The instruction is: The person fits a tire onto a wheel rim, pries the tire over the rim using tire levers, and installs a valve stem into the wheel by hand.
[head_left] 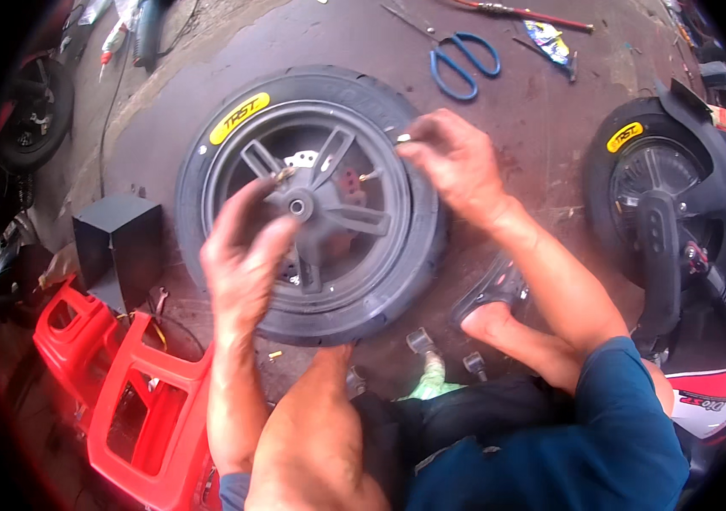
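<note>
A wheel [308, 294] with a black tyre and grey spoked rim lies flat in front of me. My left hand [239, 255] is over its left side, thumb and fingers apart near the hub [297, 207]. A small brassy piece [284, 175] shows by the fingertips; whether they touch it I cannot tell. Over the tyre's right edge, my right hand [457, 166] pinches a small pale piece [404, 138], its kind too small to tell. A brass-coloured valve stem [369, 176] sticks out inside the rim.
Blue-handled scissors [463, 64] lie beyond the wheel, near a red-handled tool [525, 14]. Red plastic stools [107, 409] and a dark box [118, 243] stand at left. A scooter's wheel [610, 192] is at right. My sandalled foot [495, 298] rests beside the tyre.
</note>
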Demonstrator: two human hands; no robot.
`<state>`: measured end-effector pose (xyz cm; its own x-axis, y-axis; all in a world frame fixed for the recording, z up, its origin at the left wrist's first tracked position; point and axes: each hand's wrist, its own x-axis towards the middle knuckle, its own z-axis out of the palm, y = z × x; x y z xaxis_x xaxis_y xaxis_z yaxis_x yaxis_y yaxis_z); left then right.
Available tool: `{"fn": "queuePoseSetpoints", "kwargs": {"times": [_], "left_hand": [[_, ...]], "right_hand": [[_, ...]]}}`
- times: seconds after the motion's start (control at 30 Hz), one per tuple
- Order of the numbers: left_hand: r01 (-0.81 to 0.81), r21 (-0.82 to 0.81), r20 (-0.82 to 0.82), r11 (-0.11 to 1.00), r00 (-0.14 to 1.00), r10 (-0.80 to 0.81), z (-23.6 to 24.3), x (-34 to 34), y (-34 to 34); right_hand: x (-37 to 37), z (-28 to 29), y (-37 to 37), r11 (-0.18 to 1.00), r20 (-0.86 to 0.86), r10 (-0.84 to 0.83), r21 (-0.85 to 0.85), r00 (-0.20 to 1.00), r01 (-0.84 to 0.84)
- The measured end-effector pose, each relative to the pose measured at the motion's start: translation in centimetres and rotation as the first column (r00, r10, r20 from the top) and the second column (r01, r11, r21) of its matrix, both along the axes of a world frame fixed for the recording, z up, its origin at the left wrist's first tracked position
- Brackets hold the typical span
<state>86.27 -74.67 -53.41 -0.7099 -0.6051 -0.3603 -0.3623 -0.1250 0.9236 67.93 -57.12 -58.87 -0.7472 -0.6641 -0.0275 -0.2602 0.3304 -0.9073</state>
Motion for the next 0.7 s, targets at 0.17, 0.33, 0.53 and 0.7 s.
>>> {"fn": "queuePoseSetpoints", "kwargs": {"times": [0.17, 0.33, 0.53, 0.7], "left_hand": [[0.068, 0.307, -0.076, 0.949, 0.996, -0.046, -1.3, -3.9, 1.3], [-0.030, 0.308, 0.035, 0.951, 0.999, 0.021, -3.6, -3.0, 1.0], [0.200, -0.042, 0.121, 0.979, 0.973, -0.194, -5.0, -4.4, 1.6], [0.248, -0.101, 0.201, 0.963, 0.953, -0.225, -5.7, -4.9, 1.6]], "right_hand": [[3.6, 1.9, -4.1, 0.959, -0.138, 0.079, -0.261, 0.987, -0.114], [2.2, -0.7, -1.1, 0.955, -0.356, 0.295, 0.110, 0.887, -0.274], [2.7, -2.5, -1.1, 0.892, -0.446, 0.425, 0.354, 0.787, -0.281], [3.0, -2.8, -1.8, 0.893, -0.453, 0.412, 0.375, 0.791, -0.250]]}}
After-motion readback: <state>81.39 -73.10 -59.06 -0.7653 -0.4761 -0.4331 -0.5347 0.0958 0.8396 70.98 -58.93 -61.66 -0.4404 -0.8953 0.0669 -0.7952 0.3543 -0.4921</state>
